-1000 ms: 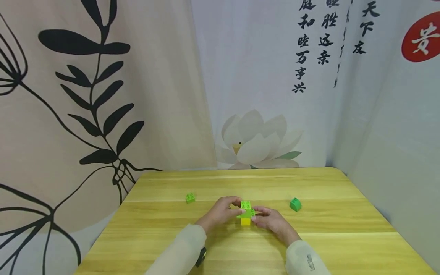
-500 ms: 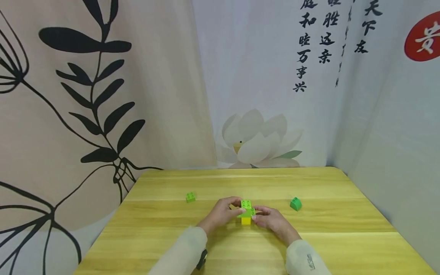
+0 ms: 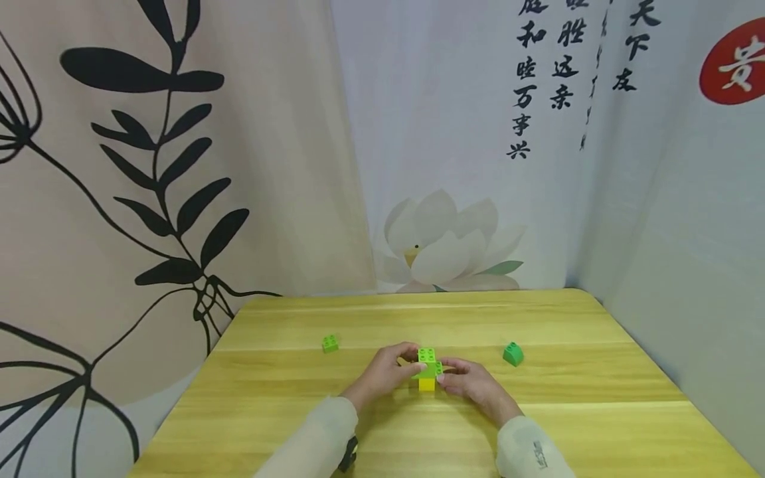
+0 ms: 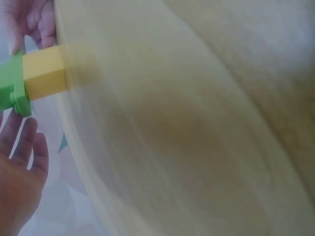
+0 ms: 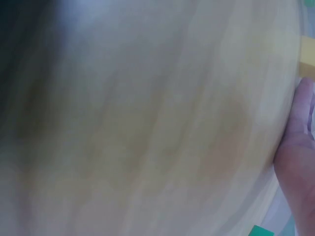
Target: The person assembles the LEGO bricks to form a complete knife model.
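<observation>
A small stack of toy building bricks (image 3: 427, 368) stands upright on the table between my hands. Bright green pieces form its upper part, one jutting to the right, over a yellow brick (image 3: 427, 385). From the left, my left hand (image 3: 387, 370) pinches the green part, thumb across its front. My right hand (image 3: 476, 386) grips the jutting green piece from the right with thumb and fingertips. In the left wrist view, the yellow brick (image 4: 45, 71) reaches down to the tabletop. Only part of the yellow brick (image 5: 308, 58) shows beside my right hand (image 5: 301, 142) in the right wrist view.
A loose light green brick (image 3: 330, 343) lies at the back left of the wooden table (image 3: 287, 411). To the right sits a darker green brick with a sloped side (image 3: 512, 354). A printed curtain (image 3: 299, 166) hangs behind the table.
The view shifts slightly. Both hands keep their hold on the brick stack, and the loose bricks stay put.
</observation>
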{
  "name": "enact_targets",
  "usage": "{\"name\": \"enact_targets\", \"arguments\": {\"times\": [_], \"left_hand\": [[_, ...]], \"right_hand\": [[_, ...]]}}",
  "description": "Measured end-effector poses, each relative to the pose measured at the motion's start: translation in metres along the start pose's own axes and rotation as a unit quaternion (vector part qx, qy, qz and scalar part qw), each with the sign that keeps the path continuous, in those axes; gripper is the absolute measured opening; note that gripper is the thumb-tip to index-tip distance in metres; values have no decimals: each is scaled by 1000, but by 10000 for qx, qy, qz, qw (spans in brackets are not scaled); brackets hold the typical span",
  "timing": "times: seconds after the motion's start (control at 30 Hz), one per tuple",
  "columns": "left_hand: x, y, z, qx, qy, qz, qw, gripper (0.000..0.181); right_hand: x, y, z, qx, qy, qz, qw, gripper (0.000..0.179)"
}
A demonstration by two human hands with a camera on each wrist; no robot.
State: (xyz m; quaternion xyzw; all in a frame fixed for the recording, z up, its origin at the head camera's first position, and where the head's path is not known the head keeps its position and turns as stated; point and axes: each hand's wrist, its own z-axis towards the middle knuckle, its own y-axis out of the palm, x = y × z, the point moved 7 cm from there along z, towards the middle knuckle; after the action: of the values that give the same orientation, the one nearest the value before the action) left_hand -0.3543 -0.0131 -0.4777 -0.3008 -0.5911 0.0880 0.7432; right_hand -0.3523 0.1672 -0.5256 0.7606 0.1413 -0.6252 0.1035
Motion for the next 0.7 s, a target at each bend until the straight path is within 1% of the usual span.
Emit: {"name": "enact_targets", "arguments": {"times": [0.17, 0.27, 0.33, 0.43, 0.7], "left_hand": [[0, -1, 0, -43, -82, 109, 9999, 35], [-6, -3, -2, -64, -156, 163, 9997, 41], [-9, -7, -4, -30, -152, 173, 9997, 47], [-13, -14, -5, 39, -192, 212, 9996, 53], [-16, -44, -8, 323, -156, 288, 9989, 52]], "right_hand": [[-1, 1, -2, -11, 21, -19, 10000, 60], [-1, 0, -3, 45, 52, 16, 10000, 60], [-1, 0, -3, 100, 52, 24, 9999, 60], [-1, 0, -3, 162, 54, 15, 9999, 59], [-1, 0, 0, 110, 65, 45, 9999, 60]]}}
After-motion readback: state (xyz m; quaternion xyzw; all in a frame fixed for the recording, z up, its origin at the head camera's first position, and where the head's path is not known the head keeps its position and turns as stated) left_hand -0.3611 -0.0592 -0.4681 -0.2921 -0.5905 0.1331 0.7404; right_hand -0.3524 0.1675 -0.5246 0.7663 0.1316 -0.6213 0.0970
